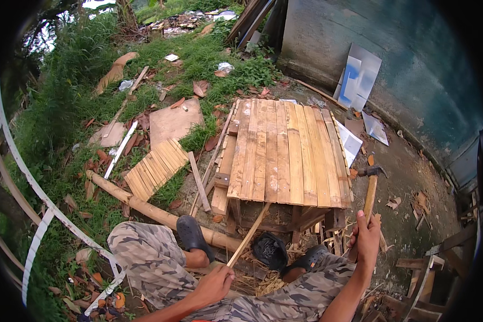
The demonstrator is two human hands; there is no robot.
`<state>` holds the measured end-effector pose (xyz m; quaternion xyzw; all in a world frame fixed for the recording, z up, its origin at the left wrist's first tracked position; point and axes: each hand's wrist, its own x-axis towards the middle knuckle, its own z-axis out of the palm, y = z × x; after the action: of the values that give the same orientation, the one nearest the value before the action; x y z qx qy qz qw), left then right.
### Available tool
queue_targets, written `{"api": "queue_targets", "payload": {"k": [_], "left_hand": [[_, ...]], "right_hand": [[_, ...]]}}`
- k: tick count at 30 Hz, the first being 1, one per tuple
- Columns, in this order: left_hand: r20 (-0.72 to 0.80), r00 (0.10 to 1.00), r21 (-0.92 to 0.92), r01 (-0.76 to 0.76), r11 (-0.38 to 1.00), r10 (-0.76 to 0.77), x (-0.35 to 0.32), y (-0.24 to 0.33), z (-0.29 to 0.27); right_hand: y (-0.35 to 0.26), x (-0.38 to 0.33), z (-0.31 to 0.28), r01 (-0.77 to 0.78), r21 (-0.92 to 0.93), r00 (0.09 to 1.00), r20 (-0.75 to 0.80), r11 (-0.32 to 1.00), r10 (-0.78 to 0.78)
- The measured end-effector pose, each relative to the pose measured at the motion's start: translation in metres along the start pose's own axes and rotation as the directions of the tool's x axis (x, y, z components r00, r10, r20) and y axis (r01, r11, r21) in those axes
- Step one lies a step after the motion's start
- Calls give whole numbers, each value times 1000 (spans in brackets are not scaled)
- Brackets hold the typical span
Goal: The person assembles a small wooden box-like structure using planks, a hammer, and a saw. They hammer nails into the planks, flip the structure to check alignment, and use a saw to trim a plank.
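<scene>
Holds a thin pale strip (248, 236) in the left hand (213, 284), fingers folded together around its near end, with the strip slanting up and away to the right and its far end at the front edge of a low table (282, 153); cannot tell whether touching there. Grips a hammer (370, 194) in the right hand (366, 236), fingers wrapped around the wooden handle and thumb lying along it, with the dark metal head upward, showing to the right of the table. Faces that table, topped with long slats laid side by side and running away from the body, brown on the left and yellower toward the middle. Wears camouflage trousers (145, 252) and dark clogs (191, 232), with feet apart near the table's front. Has between the clogs a black container (270, 251) with dark contents too small to make out, and just below it pale wood shavings (271, 284). Has on the left a thick bamboo pole (155, 211) lying on the ground, partly hidden by the left clog, and beyond it a panel of short slats (154, 169), near a flat brown board (175, 122). Faces, farther off on the right, a blue-green wall (418, 70), with a blue-smeared pale sheet (364, 75) leaning against it
</scene>
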<state>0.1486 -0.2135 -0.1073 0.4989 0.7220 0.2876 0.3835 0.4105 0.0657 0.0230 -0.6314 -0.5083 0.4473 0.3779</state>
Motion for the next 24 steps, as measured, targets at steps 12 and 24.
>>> {"api": "queue_targets", "payload": {"k": [12, 24], "left_hand": [[-184, 966, 81, 201, 976, -183, -121, 14, -72], [-364, 931, 375, 181, 909, -35, -145, 11, -103]], "right_hand": [[10, 3, -6, 17, -64, 1000, 15, 998, -16], [13, -3, -5, -25, -95, 999, 21, 995, 27]]}}
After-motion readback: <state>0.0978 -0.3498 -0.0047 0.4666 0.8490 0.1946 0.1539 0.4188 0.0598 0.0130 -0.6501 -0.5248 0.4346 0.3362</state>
